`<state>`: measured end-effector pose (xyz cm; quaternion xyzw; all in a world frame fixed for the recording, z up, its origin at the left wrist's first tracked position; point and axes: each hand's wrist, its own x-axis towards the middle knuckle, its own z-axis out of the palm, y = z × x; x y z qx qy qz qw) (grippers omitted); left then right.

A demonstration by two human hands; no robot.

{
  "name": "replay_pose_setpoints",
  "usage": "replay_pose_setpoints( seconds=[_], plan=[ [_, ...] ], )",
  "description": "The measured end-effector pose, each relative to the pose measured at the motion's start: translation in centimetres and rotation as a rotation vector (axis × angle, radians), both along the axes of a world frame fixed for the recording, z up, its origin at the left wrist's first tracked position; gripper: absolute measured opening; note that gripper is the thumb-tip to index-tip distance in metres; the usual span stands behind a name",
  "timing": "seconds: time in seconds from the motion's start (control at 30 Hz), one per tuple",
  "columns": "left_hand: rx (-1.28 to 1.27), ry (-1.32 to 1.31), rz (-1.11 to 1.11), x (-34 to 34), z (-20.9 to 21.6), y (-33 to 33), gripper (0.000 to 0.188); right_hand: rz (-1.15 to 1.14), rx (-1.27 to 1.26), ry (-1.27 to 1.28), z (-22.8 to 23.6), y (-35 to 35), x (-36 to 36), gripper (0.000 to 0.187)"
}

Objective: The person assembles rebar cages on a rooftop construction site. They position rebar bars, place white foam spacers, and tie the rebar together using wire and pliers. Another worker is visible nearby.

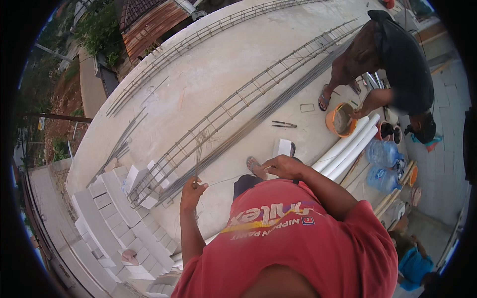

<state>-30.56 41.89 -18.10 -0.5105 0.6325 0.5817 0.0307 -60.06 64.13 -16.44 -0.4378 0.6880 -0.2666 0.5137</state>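
Observation:
My left hand [190, 194] is closed on a bundle of thin tie wires [198, 151], whose loose ends fan out upward. One thin wire strand [226, 181] stretches from it across to my right hand [282, 167], held in front of my red shirt with its fingers pinched at the strand's end. Past my hands lies a long rebar cage [243, 102] of rods and stirrups, slanting from lower left to upper right. A bundle of loose steel rods [263, 116] runs alongside it. A pair of pincers [284, 124] and a single bent stirrup [307, 107] lie on the concrete.
White blocks [107, 198] are stacked at left. White pipes [348, 149], large blue water bottles [382, 154] and a block by my foot [283, 148] lie at right. A co-worker [402, 54] bends over, one hand at an orange bucket [330, 119]. The slab's edge [102, 116] drops off at left.

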Motion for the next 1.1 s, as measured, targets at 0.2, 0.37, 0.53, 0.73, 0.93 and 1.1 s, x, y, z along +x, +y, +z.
replay_pose_setpoints(
  seconds=[0.2,0.37,0.53,0.73,0.93,1.1],
  plan=[
    [0.005,0.006,-0.048,-1.2,-0.4,-0.1,0.033,0.091,0.036,0.09,-0.3,1.2,-0.3,0.026],
    [-0.005,0.061,-0.01,-0.5,-1.1,-0.1,0.03,0.045,-0.02,0.118,-0.7,2.3,-0.4,0.027],
    [0.004,0.027,0.001,0.3,-1.9,1.1,0.028,0.115,0.022,0.144,-0.2,1.8,-1.0,0.029],
    [0.023,0.004,0.019,-0.5,-1.5,1.6,0.027,0.156,-0.015,0.236,-3.7,2.8,-2.2,0.028],
    [-0.064,0.015,-0.032,-2.5,-2.2,0.9,0.026,0.098,0.065,0.131,-3.2,3.1,-4.1,0.029],
    [-0.034,-0.035,-0.026,-6.9,-1.1,0.8,0.026,0.084,0.041,0.103,-4.8,3.6,-7.8,0.03]
  ],
)
